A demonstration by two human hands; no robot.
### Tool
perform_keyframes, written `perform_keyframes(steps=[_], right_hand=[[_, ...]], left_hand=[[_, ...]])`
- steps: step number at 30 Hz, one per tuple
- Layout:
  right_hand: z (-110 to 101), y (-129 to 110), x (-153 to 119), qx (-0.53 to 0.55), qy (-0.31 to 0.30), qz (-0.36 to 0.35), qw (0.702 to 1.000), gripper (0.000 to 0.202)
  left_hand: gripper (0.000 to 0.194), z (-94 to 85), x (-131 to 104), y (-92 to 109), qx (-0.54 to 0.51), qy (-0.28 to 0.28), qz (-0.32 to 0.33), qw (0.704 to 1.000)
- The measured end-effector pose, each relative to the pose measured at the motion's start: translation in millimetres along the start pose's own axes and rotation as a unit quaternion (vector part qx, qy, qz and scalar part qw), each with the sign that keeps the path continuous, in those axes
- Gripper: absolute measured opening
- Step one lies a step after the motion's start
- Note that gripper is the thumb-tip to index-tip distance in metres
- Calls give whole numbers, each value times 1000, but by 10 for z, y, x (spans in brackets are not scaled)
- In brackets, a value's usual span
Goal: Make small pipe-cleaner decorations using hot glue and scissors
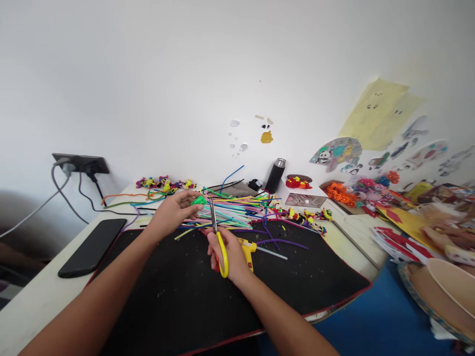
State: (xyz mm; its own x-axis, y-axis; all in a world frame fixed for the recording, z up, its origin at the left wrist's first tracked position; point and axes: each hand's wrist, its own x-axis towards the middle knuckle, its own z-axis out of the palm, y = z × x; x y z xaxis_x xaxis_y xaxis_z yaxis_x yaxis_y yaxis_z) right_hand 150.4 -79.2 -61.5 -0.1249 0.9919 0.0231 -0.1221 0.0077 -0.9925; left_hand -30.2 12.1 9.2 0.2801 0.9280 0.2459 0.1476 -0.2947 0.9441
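My left hand pinches a small bundle of green pipe cleaner between thumb and fingers. My right hand is closed round the yellow handles of a pair of scissors, whose blades point up beside the green bundle. I cannot tell whether the blades touch it. Behind both hands lies a heap of multicoloured pipe cleaners. A yellow glue gun rests on the black mat just beyond my right hand, partly hidden by it, with a pale stick extending to the right.
A phone lies at the left beside a wall socket with cables. At the back stand a black bottle and a white box. Small colourful pipe-cleaner figures line the wall. Papers and a round basket fill the right.
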Motion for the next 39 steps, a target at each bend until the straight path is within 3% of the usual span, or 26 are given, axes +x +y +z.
perform_keyframes(steps=[16,28,39], right_hand=[[21,-122,-19,-46,-3,-8,999,53],[26,-223,-57,-47,9,25,999,54],[6,-33,4,-80,33,25,996,46]], left_hand=[[47,18,-12,55,-11,-21,11,1000],[41,4,-35,69,4,-47,-4,999],[47,33,-34,82,-1,-39,-31,999]])
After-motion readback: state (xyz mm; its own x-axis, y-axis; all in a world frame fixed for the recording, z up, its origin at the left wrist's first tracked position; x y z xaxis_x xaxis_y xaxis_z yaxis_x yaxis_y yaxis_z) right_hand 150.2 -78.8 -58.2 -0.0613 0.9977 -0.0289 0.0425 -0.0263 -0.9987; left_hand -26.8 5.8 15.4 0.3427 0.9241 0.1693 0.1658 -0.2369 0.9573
